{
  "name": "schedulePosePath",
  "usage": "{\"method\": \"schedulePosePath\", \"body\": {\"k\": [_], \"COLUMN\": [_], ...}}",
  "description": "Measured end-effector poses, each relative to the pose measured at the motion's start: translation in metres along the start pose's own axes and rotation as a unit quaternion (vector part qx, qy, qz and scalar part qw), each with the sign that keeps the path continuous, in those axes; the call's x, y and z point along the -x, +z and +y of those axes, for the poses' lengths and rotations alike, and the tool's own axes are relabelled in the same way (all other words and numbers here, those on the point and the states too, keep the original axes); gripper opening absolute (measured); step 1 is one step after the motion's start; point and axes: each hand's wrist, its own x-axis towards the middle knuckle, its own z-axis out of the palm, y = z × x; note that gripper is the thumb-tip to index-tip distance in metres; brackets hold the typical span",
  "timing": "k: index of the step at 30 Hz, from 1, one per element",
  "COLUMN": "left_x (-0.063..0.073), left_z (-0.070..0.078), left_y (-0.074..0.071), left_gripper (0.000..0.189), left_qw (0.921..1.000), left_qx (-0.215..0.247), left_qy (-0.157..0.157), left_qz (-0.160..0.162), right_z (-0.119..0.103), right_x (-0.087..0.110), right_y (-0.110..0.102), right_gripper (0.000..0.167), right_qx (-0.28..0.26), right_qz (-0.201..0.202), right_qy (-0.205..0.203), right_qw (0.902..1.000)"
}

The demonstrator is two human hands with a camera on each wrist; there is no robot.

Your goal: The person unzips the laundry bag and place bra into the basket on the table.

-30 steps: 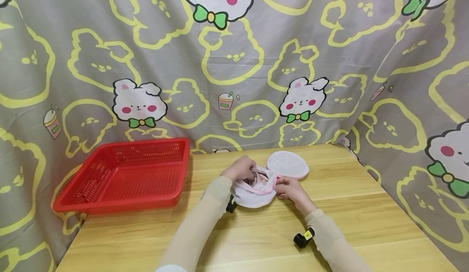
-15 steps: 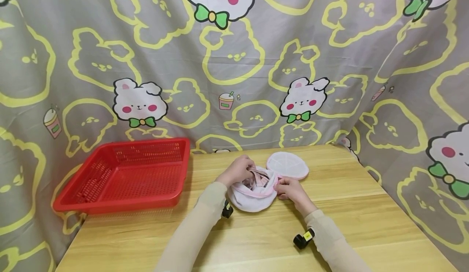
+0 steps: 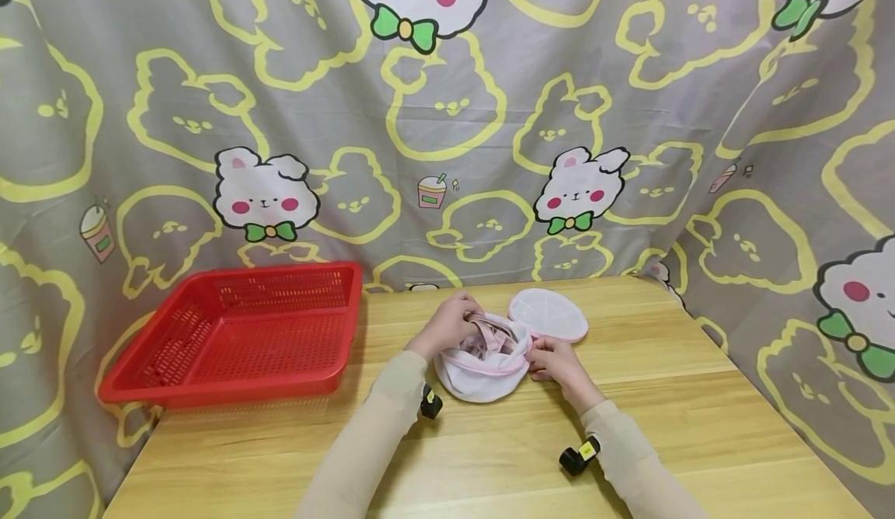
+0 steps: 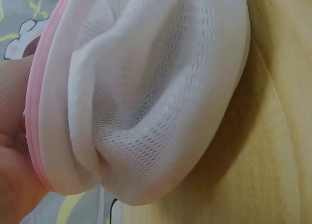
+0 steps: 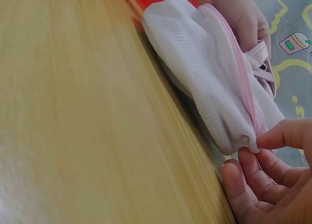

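A round white mesh laundry bag [image 3: 482, 383] with a pink zip edge lies unzipped on the table, its round lid [image 3: 548, 315] folded back behind it. My left hand [image 3: 450, 325] reaches into the opening from the left and grips a pale pink strappy item [image 3: 498, 340], whose straps [image 5: 261, 63] show beside the fingers in the right wrist view. Its exact kind I cannot tell. My right hand [image 3: 555, 363] pinches the bag's pink edge between thumb and fingers at the right side. In the left wrist view the mesh side [image 4: 146, 97] hides most of the left fingers.
A red perforated plastic basket [image 3: 231, 395] stands at the left of the wooden table [image 3: 664, 395]. A grey patterned curtain [image 3: 475, 231] hangs behind and along the sides. Black wrist cameras [image 3: 576, 457] sit close over the tabletop.
My left hand has drawn slightly left, and more of the pale pink item shows in the opening. The bag has shifted a little toward me and left. My right hand stays at the edge.
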Motion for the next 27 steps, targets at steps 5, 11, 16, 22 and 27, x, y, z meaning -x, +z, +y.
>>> {"method": "schedulePosePath", "body": {"k": [5, 11, 16, 22, 27], "left_x": [0.0030, 0.0047, 0.0054, 0.0062, 0.0069], "left_z": [-0.0010, -0.0022, -0.0027, -0.0029, 0.0006], "left_y": [-0.0038, -0.0068, -0.0070, -0.0072, -0.0090], "left_gripper": [0.021, 0.020, 0.015, 0.012, 0.016], "left_qw": [0.9985, 0.9909, 0.9879, 0.9878, 0.9855], "left_qx": [0.042, 0.105, 0.116, 0.110, 0.110], "left_qy": [-0.007, -0.024, -0.022, -0.016, -0.041], "left_qz": [0.033, 0.081, 0.101, 0.109, 0.123], "right_z": [-0.0013, -0.0043, -0.0045, -0.0031, -0.0039], "right_x": [0.0015, 0.0052, 0.0052, 0.0051, 0.0067], "right_y": [0.0005, 0.0007, 0.0014, 0.0017, 0.0013], "right_gripper": [0.005, 0.008, 0.005, 0.005, 0.007], "right_qx": [0.000, 0.006, 0.005, 0.003, 0.005], "right_qz": [0.002, 0.002, 0.006, 0.004, 0.008], "right_qy": [-0.001, -0.007, -0.008, -0.008, -0.005], "right_qw": [1.0000, 1.0000, 0.9999, 1.0000, 0.9999]}}
